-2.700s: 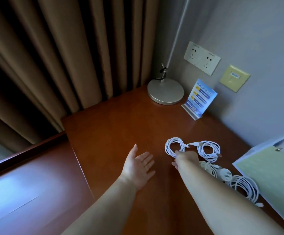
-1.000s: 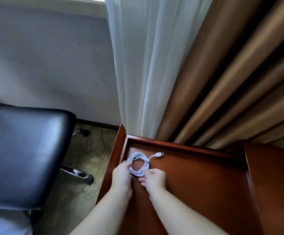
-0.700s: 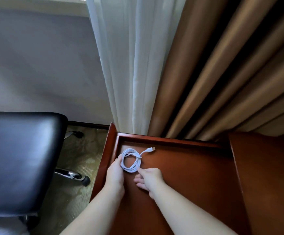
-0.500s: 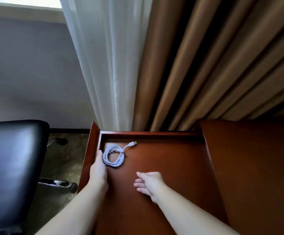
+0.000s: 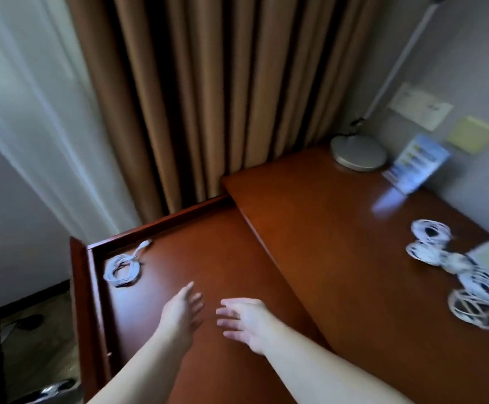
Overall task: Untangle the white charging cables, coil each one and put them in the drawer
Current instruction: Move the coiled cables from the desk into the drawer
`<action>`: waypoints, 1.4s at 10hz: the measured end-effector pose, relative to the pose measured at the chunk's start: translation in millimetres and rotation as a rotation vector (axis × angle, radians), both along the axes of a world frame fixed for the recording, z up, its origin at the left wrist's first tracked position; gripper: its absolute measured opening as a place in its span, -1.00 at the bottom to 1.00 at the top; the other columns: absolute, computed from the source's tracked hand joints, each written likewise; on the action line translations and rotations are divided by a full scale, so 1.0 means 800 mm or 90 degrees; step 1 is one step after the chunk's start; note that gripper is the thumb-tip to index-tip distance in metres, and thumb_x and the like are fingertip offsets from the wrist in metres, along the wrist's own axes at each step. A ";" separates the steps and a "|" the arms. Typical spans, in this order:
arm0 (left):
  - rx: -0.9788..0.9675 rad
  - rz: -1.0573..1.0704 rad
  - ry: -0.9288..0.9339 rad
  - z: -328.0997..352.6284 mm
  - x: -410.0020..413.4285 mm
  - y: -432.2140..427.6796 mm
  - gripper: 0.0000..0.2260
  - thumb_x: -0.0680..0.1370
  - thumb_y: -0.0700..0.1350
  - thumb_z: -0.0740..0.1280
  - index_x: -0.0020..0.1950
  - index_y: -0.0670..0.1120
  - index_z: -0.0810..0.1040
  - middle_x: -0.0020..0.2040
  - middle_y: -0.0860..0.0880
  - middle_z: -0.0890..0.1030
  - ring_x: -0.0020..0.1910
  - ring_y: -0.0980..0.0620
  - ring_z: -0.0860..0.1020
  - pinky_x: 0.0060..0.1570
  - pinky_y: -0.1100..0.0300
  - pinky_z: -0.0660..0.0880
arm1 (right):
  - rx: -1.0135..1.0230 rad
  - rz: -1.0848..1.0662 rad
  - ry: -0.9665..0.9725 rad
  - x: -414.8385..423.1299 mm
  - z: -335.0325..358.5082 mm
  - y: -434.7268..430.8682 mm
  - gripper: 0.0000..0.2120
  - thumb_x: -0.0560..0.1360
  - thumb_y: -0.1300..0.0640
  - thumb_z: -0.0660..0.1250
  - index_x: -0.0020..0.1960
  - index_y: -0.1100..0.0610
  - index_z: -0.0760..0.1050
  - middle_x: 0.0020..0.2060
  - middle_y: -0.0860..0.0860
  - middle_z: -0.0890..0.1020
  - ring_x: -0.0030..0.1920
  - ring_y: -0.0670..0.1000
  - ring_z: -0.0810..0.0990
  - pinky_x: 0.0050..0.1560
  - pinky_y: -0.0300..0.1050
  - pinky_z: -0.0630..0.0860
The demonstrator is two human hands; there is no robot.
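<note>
Stowing phase: coiled cable (image 5: pixel 122 268) lies in drawer (image 5: pixel 94 281); left hand (image 5: pixel 183 309) and right hand (image 5: pixel 244 319) spread, empty. Next: reach desk cables (image 5: pixel 456 262), apparently tangled.

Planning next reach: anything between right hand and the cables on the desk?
Head view: right hand to cable pile, only bare drawer floor, then bare desk top.

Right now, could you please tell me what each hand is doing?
Left hand: open, holding nothing, above the drawer.
Right hand: open, holding nothing.
</note>
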State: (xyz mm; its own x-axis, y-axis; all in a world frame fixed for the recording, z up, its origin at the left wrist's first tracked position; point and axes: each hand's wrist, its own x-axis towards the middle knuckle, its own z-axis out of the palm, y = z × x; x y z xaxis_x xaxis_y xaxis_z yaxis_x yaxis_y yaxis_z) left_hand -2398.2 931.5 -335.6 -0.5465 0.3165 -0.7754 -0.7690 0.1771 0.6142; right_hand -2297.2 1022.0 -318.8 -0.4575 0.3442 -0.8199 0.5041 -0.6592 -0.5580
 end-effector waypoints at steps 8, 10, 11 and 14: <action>0.022 -0.372 -0.006 0.066 0.323 0.461 -0.49 0.53 -0.04 0.35 0.43 -0.10 0.31 0.40 -0.14 0.38 0.30 -0.12 0.41 0.21 -0.07 0.37 | -0.061 -0.633 0.046 0.344 0.017 0.404 -0.58 0.46 -0.09 0.37 0.12 0.22 0.44 0.05 0.20 0.57 -0.05 0.11 0.61 -0.17 -0.05 0.59; -0.118 -0.552 0.373 0.033 0.342 0.505 -0.32 0.47 0.09 0.39 0.48 -0.14 0.24 0.44 -0.11 0.35 0.39 -0.08 0.35 0.28 0.10 0.34 | 0.001 -0.675 -0.060 0.329 -0.005 0.438 -0.59 0.39 0.04 0.48 0.14 0.20 0.48 -0.06 0.14 0.59 -0.13 0.11 0.62 -0.35 -0.05 0.59; -0.140 -0.615 0.413 0.026 0.343 0.529 -0.25 0.41 0.12 0.43 0.48 -0.14 0.23 0.44 -0.11 0.35 0.40 -0.08 0.35 0.30 0.10 0.35 | 0.127 -0.680 -0.149 0.325 -0.017 0.448 -0.31 0.29 0.19 0.52 0.34 0.12 0.30 -0.07 0.18 0.60 -0.21 0.15 0.64 -0.32 0.04 0.63; -0.086 -0.580 0.291 0.015 0.331 0.523 -0.86 0.34 -0.18 0.52 -0.18 -0.18 0.64 -0.25 -0.10 0.64 -0.27 -0.01 0.58 -0.19 0.08 0.58 | 0.245 -0.526 -0.106 0.334 -0.029 0.442 -0.44 0.33 0.32 0.47 0.21 -0.02 0.35 -0.04 0.03 0.60 -0.14 0.02 0.59 -0.10 0.10 0.64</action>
State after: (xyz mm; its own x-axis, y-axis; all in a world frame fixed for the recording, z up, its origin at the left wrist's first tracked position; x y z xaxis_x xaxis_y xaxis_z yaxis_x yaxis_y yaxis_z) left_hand -2133.2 1349.5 -323.7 -0.3942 0.6844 -0.6133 -0.0052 0.6657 0.7462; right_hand -2029.7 1376.0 -342.2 0.1681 0.7707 -0.6146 0.0508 -0.6294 -0.7754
